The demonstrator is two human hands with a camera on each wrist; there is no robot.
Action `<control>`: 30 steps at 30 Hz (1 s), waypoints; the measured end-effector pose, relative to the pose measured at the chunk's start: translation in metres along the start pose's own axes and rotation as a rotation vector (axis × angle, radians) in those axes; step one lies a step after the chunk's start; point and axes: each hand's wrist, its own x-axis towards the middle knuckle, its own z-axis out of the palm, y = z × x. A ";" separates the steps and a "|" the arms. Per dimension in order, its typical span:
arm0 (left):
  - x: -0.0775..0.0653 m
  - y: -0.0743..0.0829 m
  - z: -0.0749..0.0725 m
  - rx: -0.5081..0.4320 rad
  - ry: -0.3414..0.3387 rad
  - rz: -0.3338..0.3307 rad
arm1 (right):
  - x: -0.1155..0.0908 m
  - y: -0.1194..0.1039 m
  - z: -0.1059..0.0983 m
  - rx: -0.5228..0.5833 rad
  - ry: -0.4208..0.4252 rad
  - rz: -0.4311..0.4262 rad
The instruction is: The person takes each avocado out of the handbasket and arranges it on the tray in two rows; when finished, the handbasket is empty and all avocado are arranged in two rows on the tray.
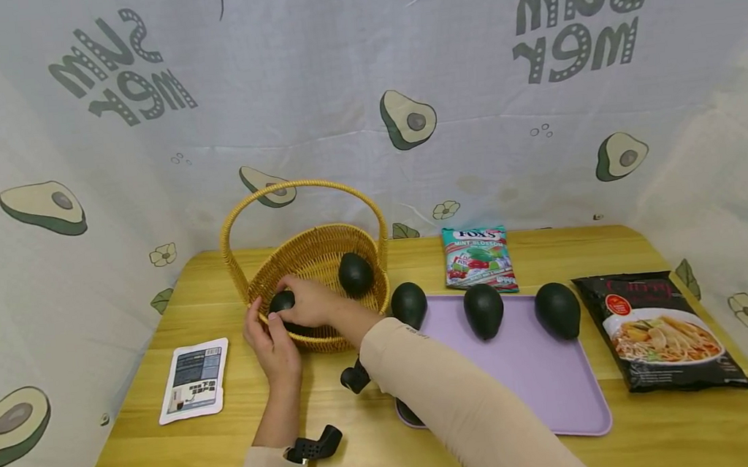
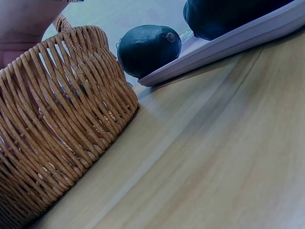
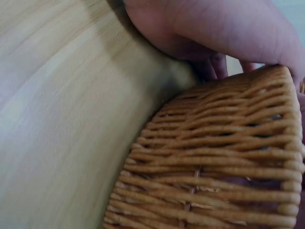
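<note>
My left hand (image 1: 275,351) grips basket (image 1: 313,256), right hand (image 1: 312,301) holds avocado (image 1: 280,302) inside, left of frame centre; likely placing; next calls for release

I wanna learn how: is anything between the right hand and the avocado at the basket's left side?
Nothing visible is in the way. The right hand touches that avocado inside the basket; the left hand rests at the basket's rim.

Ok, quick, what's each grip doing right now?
Left grip: closed on the rim of the basket.
Right grip: closed, holding a dark avocado inside it.
</note>
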 end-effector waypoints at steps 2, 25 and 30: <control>0.000 -0.001 0.000 -0.003 0.000 0.006 | -0.001 0.001 -0.002 -0.009 -0.004 0.000; 0.001 -0.003 -0.002 0.029 -0.012 0.035 | -0.068 -0.036 -0.057 -0.156 0.192 -0.020; 0.001 -0.004 -0.001 0.027 -0.019 0.044 | -0.093 -0.034 -0.071 -0.103 0.243 -0.046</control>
